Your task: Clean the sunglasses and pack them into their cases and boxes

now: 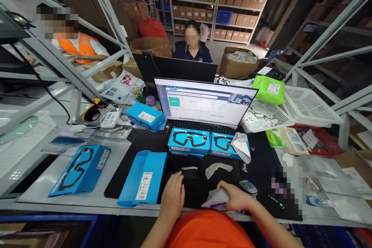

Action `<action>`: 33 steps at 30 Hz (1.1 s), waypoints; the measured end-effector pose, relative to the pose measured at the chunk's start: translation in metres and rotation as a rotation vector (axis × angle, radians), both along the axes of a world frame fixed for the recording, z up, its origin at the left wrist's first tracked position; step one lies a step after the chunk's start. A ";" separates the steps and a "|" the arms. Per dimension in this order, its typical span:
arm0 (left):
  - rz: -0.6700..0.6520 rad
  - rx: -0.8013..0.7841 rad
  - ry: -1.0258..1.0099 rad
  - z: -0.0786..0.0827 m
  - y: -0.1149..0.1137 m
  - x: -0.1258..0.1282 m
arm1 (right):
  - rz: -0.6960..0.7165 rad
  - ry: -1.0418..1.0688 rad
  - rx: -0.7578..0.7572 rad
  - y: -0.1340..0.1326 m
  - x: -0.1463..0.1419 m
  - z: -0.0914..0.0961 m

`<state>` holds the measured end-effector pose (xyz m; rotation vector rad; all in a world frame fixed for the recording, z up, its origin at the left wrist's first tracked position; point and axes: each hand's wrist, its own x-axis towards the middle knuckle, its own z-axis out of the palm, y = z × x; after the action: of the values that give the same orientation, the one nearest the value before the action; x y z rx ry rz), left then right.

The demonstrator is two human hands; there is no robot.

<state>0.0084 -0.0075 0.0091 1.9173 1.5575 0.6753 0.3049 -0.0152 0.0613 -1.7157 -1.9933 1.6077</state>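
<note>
My right hand pinches a light grey cloth near the desk's front edge. A thin blue strip shows under the cloth; what it belongs to is hidden. To the left, my left hand lies with fingers extended on a black case-like object, dark against the black mat. Beside that hand is an opened blue box with a white label and its flap out. Another grey cloth piece rests just beyond my hands. Two blue goggle boxes stand before the laptop, one with a cloth draped over it.
The laptop is open at the back. More blue boxes lie at left. A computer mouse sits by my right hand. White baskets and a green parcel are at right. Two people sit beyond.
</note>
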 end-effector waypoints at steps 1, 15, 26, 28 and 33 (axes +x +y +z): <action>0.001 0.087 0.145 -0.002 0.007 -0.008 | -0.049 0.036 0.004 -0.003 0.006 0.006; -0.326 0.348 0.196 -0.042 -0.035 -0.035 | -0.465 0.540 0.053 0.000 -0.017 0.043; -0.410 0.326 0.171 -0.052 -0.048 -0.023 | -0.010 0.240 0.402 0.031 -0.134 0.005; -0.398 0.322 0.198 -0.052 -0.048 -0.023 | 0.077 0.103 0.411 0.033 -0.145 -0.008; -0.426 0.425 0.260 -0.057 -0.050 -0.024 | 0.261 -0.224 0.367 0.032 -0.148 -0.018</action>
<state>-0.0152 -0.0578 -0.0476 2.6400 1.1394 0.6192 0.1564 0.0163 0.0430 -1.6047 -2.5144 1.0422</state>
